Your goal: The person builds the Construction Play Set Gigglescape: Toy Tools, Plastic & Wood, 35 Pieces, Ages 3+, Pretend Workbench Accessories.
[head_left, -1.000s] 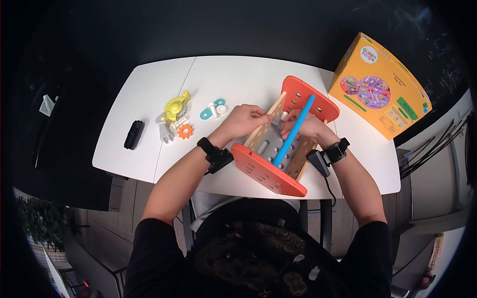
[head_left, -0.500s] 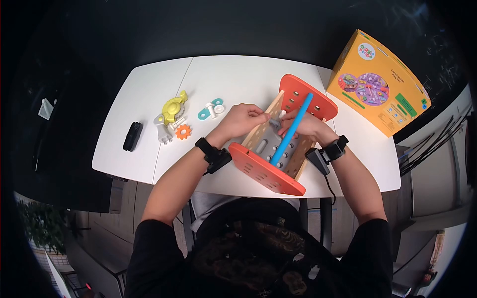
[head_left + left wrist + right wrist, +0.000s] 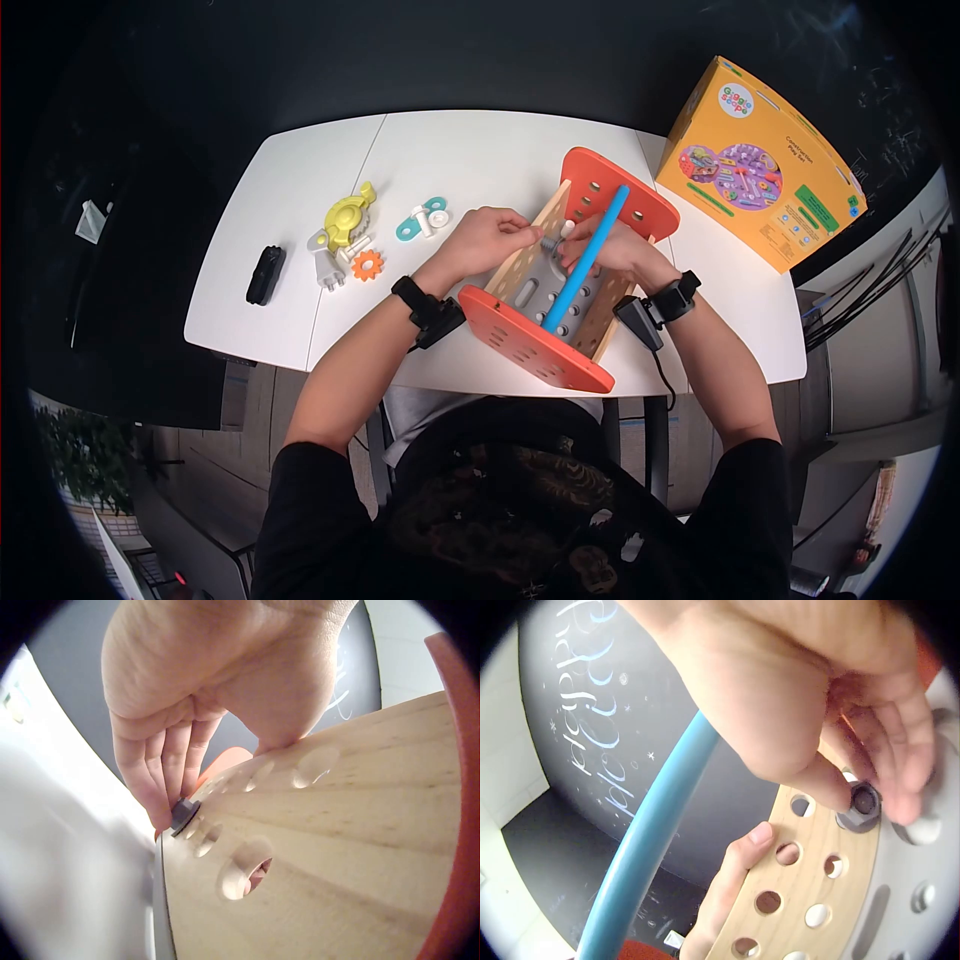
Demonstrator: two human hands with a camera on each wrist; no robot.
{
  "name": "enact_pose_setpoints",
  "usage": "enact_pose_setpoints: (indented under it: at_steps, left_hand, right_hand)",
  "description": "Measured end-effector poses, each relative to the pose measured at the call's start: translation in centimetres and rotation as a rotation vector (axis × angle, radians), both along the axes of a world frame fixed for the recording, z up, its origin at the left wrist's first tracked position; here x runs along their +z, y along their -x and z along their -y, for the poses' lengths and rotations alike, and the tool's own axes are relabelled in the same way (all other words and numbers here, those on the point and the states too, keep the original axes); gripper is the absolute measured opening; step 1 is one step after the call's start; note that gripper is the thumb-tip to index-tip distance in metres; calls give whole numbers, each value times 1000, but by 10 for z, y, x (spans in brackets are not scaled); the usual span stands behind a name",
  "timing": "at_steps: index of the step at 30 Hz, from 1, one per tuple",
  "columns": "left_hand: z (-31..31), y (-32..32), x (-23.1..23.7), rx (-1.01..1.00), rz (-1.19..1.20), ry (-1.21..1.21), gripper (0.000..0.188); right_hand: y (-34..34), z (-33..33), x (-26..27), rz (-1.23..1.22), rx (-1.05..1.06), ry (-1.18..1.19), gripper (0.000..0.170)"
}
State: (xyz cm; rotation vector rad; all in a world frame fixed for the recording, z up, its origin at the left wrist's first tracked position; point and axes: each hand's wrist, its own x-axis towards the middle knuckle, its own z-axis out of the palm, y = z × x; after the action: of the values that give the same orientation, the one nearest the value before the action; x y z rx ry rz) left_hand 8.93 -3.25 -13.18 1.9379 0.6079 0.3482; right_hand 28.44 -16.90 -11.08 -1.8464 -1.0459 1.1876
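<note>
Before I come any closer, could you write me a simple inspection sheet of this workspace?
Surface: white table with visible seams.
Job's things: toy frame with red ends, blue bar and holed wooden panel; dark gray nut at the panel's inner face, gray piece at its outer face.
Clutter: yellow toy part, orange gear, teal strip and black case to the left; yellow box at right.
Hands: left hand grips the panel, fingers touching the gray piece; right hand pinches the nut.
Cables: black cable below the right wrist; more cables at far right.
Surroundings: chalkboard with writing; plant at lower left.
Spills: nothing seen.
</note>
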Motion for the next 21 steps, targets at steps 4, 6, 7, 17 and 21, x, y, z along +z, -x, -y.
enact_pose_setpoints:
  at_steps: [4,6,7,17,21]
  left_hand:
    - [0,0,0,1,-7,-4,52]
    - [0,0,-1,0,-2,4,51]
    - [1,0,-1,-2,6,13,51]
    - [0,1,0,-17,14,-10,49]
    - [1,1,3,-32,-14,-31,45]
  right_hand:
    - [4,2,3,5,-23,33,22]
    - [5,2,3,-29,-67,1,23]
    - [6,2,5,-33,-67,12,22]
    - [-8,-3,-10,12,112,37,24]
    - [-2,-2,-3,-70,21,27,26]
